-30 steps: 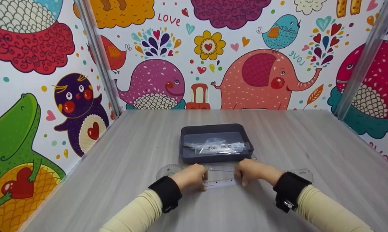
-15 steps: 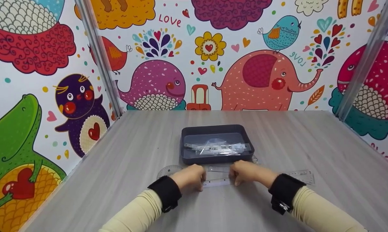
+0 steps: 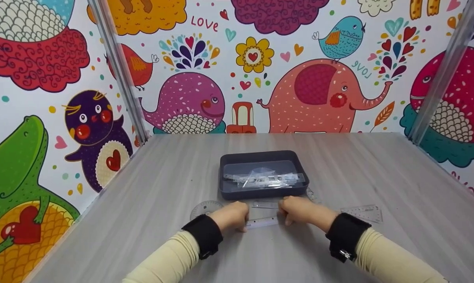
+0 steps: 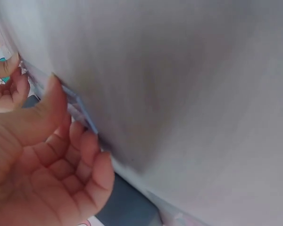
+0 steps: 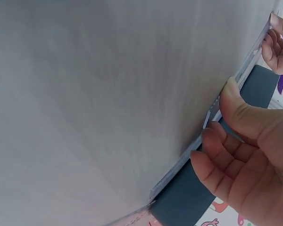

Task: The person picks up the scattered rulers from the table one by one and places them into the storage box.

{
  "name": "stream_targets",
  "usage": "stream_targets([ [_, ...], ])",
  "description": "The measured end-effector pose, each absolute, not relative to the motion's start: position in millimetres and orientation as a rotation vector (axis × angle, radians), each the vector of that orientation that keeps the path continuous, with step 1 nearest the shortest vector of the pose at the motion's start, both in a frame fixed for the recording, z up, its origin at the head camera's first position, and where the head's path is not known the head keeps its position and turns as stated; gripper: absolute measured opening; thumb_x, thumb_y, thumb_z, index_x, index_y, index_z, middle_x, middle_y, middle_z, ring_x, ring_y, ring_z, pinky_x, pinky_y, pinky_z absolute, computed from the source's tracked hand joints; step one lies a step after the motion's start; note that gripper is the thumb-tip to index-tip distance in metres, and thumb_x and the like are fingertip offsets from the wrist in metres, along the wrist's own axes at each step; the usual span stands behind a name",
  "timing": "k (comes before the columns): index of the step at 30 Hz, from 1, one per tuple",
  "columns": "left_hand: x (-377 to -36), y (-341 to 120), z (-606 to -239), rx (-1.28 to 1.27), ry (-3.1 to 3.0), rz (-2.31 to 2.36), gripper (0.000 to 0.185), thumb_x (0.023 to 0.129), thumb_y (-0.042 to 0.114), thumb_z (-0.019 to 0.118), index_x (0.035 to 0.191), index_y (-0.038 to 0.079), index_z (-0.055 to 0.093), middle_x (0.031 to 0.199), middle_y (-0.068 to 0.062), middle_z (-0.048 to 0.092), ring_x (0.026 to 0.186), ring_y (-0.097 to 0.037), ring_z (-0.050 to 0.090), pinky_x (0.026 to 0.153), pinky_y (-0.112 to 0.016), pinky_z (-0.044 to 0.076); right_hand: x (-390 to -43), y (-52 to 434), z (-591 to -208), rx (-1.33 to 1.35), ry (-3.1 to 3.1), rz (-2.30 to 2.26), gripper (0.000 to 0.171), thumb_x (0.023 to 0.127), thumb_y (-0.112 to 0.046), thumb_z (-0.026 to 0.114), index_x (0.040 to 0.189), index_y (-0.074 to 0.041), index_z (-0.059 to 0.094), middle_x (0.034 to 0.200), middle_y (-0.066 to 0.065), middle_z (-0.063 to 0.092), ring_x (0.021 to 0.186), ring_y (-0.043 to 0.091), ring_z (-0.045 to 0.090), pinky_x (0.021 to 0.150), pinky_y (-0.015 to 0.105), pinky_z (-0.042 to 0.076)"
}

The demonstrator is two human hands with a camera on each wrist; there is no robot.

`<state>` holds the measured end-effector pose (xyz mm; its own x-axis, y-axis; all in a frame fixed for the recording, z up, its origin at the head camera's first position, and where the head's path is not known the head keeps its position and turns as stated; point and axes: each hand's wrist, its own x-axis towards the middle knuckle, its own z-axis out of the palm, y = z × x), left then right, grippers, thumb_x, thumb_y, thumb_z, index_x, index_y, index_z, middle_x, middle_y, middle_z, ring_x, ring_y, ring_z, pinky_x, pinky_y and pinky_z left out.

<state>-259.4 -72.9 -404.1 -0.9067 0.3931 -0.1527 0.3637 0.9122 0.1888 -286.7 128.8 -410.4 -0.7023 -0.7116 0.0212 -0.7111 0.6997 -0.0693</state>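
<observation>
**poster1:** Looking at the hands first: left hand (image 3: 233,216) and right hand (image 3: 299,210) are both down on the tabletop (image 3: 142,220), each at one end of a clear ruler (image 3: 262,223). Left grip is pinching its end, thumb on the near edge and fingers (image 4: 85,146) curled at the far edge, you can see that in the left wrist view. Right grip is the same deal on the other end, thumb and curled fingers (image 5: 212,155) closing on the ruler's edges. The ruler lies flat on the tabletop, spanning the gap between the two hands.

**poster2:** Yep, agreed. What's around them?

**poster1:** Just beyond the hands there's another clear ruler (image 3: 265,204), then right behind that a dark tray (image 3: 227,188) with a heap of clear plastic rulers and bits (image 3: 266,179) inside. Just outside the left hand sits a clear protractor (image 3: 205,207), partly hidden by the hand. Out past the right wrist lies one more clear ruler (image 3: 364,212), apart from the hand. Both wrists wear black bands (image 3: 203,235) over cream sleeves. Further out, cartoon animal walls (image 3: 319,94) all round.
</observation>
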Motion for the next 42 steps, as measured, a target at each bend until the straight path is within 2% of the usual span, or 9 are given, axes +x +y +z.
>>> stream_targets([
  [5,-256.5,-70.3,-403.3,0.537,2.892,0.172,0.017,0.057,0.014,0.073,0.069,0.009,0.062,0.066,0.001,0.058,0.06,-0.013,0.051,0.06,-0.024,0.043,-285.1,126.0,-411.9,-1.161,2.896,-0.097,0.025,0.054,-0.011,0.071,0.074,-0.006,0.056,0.065,0.0,0.052,0.059,0.013,0.049,0.054,0.025,0.04],
  [10,-252.8,-67.4,-399.3,0.533,2.885,0.085,0.017,0.056,0.013,0.072,0.069,0.008,0.062,0.066,-0.001,0.059,0.059,-0.014,0.051,0.059,-0.024,0.043,-281.8,123.5,-411.2,-1.119,2.891,-0.093,0.024,0.057,-0.01,0.069,0.077,-0.008,0.057,0.067,0.001,0.058,0.061,0.016,0.054,0.055,0.028,0.042],
  [17,-251.2,-66.1,-398.2,0.589,2.939,0.047,0.021,0.052,0.012,0.074,0.066,0.007,0.057,0.065,-0.002,0.056,0.061,-0.016,0.051,0.061,-0.025,0.044,-281.1,121.2,-409.2,-1.174,2.987,0.024,0.027,0.05,-0.012,0.072,0.065,-0.011,0.049,0.061,-0.002,0.045,0.056,0.016,0.045,0.049,0.028,0.037],
  [20,-252.4,-67.6,-400.0,0.595,2.947,0.083,0.023,0.053,0.014,0.074,0.067,0.008,0.057,0.065,-0.001,0.056,0.064,-0.017,0.052,0.064,-0.025,0.043,-280.6,122.3,-409.7,-1.229,3.003,0.012,0.031,0.049,-0.011,0.072,0.064,-0.011,0.045,0.06,-0.002,0.042,0.055,0.015,0.044,0.047,0.027,0.036],
  [25,-250.9,-73.3,-400.8,0.602,2.931,0.204,0.026,0.054,0.017,0.074,0.07,0.01,0.055,0.066,0.001,0.053,0.063,-0.015,0.05,0.061,-0.025,0.042,-277.7,124.8,-412.3,-1.226,2.993,-0.079,0.033,0.053,-0.008,0.07,0.067,-0.012,0.041,0.059,-0.002,0.044,0.053,0.013,0.044,0.046,0.027,0.036],
  [34,-242.1,-78.7,-398.1,0.646,2.863,0.328,0.026,0.055,0.016,0.073,0.068,0.013,0.05,0.063,0.007,0.044,0.058,-0.009,0.042,0.055,-0.021,0.037,-275.0,136.9,-411.9,-1.273,2.874,-0.27,0.023,0.064,-0.002,0.062,0.07,-0.012,0.042,0.058,-0.007,0.043,0.052,0.007,0.04,0.046,0.021,0.034],
  [38,-241.0,-82.1,-394.5,0.684,2.839,0.421,0.026,0.055,0.014,0.072,0.068,0.012,0.05,0.064,0.006,0.046,0.059,-0.01,0.043,0.055,-0.022,0.036,-273.2,141.6,-408.0,-1.3,2.825,-0.357,0.021,0.066,-0.001,0.06,0.069,-0.012,0.042,0.058,-0.01,0.038,0.053,0.005,0.038,0.047,0.019,0.033],
  [42,-247.9,-85.8,-391.3,0.774,2.875,0.532,0.021,0.059,0.016,0.071,0.067,0.012,0.052,0.064,0.007,0.05,0.059,-0.008,0.045,0.054,-0.02,0.037,-274.9,147.0,-402.3,-1.372,2.833,-0.462,0.021,0.064,0.004,0.057,0.067,-0.01,0.042,0.058,-0.009,0.034,0.053,0.005,0.035,0.047,0.018,0.031],
])
